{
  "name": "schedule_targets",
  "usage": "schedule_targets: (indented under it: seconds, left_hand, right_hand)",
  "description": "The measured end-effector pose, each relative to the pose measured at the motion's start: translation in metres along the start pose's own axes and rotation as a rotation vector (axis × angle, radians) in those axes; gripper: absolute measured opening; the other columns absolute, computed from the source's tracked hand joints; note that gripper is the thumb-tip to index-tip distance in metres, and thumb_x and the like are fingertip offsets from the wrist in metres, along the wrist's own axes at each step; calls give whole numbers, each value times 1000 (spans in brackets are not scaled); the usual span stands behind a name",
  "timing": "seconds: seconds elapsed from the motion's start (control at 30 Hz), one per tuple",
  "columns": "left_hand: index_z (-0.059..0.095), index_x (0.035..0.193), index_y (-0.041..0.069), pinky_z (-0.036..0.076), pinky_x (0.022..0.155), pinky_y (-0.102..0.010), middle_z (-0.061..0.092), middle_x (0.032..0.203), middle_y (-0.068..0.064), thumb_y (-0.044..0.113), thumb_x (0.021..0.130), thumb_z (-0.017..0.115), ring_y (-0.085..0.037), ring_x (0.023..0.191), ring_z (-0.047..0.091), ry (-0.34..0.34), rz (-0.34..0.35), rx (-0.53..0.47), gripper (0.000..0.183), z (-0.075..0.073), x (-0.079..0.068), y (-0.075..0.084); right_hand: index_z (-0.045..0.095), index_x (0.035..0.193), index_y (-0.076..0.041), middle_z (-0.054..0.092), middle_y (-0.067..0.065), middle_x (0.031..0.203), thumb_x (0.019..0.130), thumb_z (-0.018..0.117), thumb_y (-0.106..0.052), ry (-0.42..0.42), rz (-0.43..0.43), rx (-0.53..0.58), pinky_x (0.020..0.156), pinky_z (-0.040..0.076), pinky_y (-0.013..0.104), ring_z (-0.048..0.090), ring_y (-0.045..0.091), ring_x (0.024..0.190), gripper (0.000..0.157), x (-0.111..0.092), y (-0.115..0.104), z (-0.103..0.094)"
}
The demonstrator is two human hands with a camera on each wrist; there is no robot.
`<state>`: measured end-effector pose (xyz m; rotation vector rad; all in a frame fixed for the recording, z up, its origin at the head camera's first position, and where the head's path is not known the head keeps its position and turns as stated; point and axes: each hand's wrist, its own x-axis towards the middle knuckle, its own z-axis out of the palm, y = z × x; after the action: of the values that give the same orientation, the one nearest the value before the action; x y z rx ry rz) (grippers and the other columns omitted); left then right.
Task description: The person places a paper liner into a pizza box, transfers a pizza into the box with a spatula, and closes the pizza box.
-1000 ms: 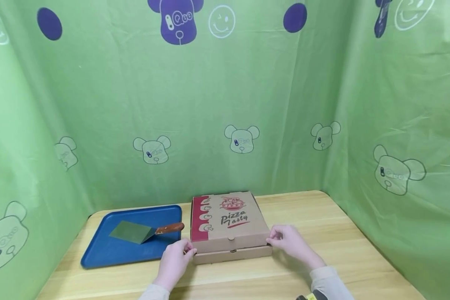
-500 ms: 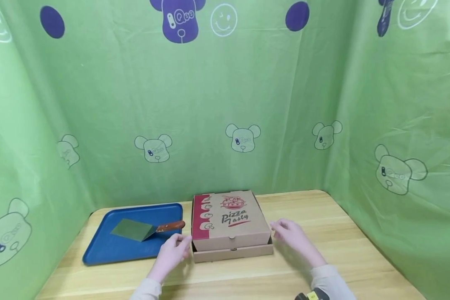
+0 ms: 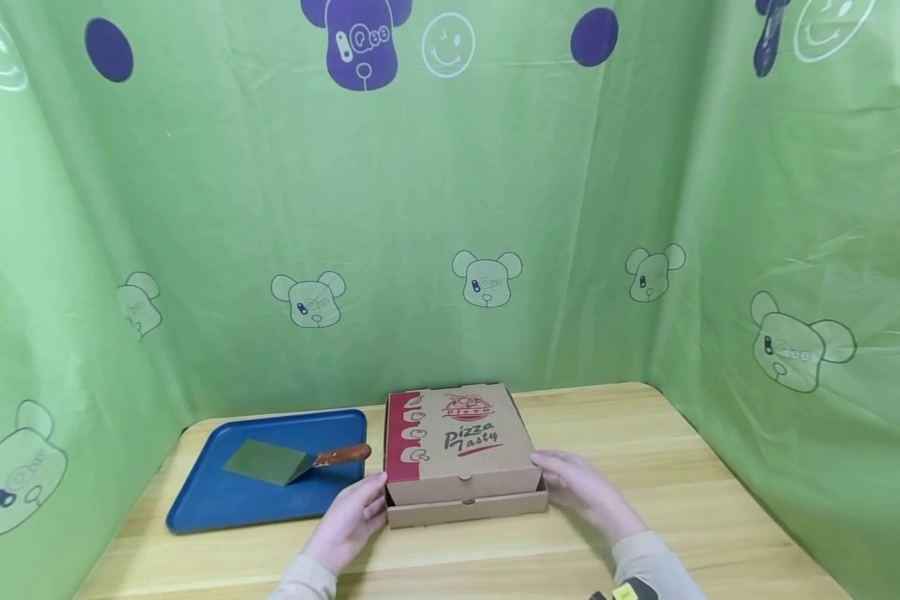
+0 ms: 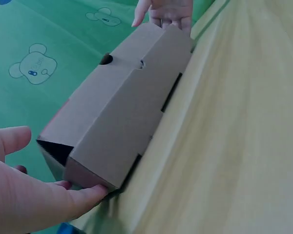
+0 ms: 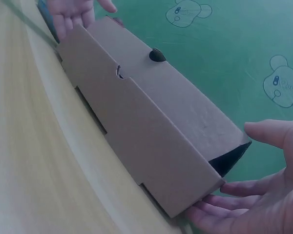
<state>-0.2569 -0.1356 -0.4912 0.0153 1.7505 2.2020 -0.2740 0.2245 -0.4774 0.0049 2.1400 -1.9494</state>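
Note:
A brown cardboard pizza box (image 3: pixel 468 442) with a red strip and printed lettering lies on the table, between the two hands. Its lid stands slightly raised over the base, leaving a dark gap at the front corners. The left hand (image 3: pixel 348 521) is at the front left corner; in the left wrist view its fingers (image 4: pixel 90 197) touch the base's lower edge, the thumb held off. At the front right corner is the right hand (image 3: pixel 588 492). In the right wrist view its fingers (image 5: pixel 239 190) touch the lower corner and its thumb (image 5: pixel 268 132) is near the lid's corner.
Left of the box lies a blue tray (image 3: pixel 217 508). A spatula (image 3: pixel 270 462) with a flat wide blade and wooden handle rests on it, its handle reaching over the tray's right rim. Green printed curtains (image 3: pixel 390 192) enclose the wooden table (image 3: pixel 630 425) at the back and sides.
A second ago the fingertips pinched at the box's front corners. Both hands then let go and drew apart, and now they have come back in against the box's sides.

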Motion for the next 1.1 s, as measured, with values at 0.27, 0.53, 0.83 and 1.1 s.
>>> schedule_targets:
  seconds: [0.27,0.53,0.83,1.1]
  left_hand:
    - [27,146,-10,35,112,-49,54,137,-14,38,98,55,-21,122,49,23,-33,-20,73,0,0,-3]
    - [18,148,-13,24,118,-60,44,147,-24,34,99,54,-26,128,47,26,-27,-1,76,0,2,-4]
    - [15,148,-15,23,118,-60,25,155,-31,26,98,57,-47,145,22,25,-27,32,77,-1,2,-5]
    - [18,147,-16,30,116,-57,28,153,-32,17,97,56,-36,139,37,16,-15,56,70,-5,5,-9]
  right_hand:
    - [23,143,16,47,33,139,96,57,-30,-54,9,20,111,37,58,51,41,127,74,3,5,-6]
    - [26,144,14,46,33,140,94,60,-27,-24,24,6,110,38,58,52,40,125,73,3,6,-4]
    - [28,144,13,45,34,140,93,62,-20,-10,9,-17,108,42,55,55,37,123,70,3,7,-3]
    - [26,143,15,35,37,145,92,62,-11,-27,-28,-18,102,50,47,60,27,114,69,5,9,-4]
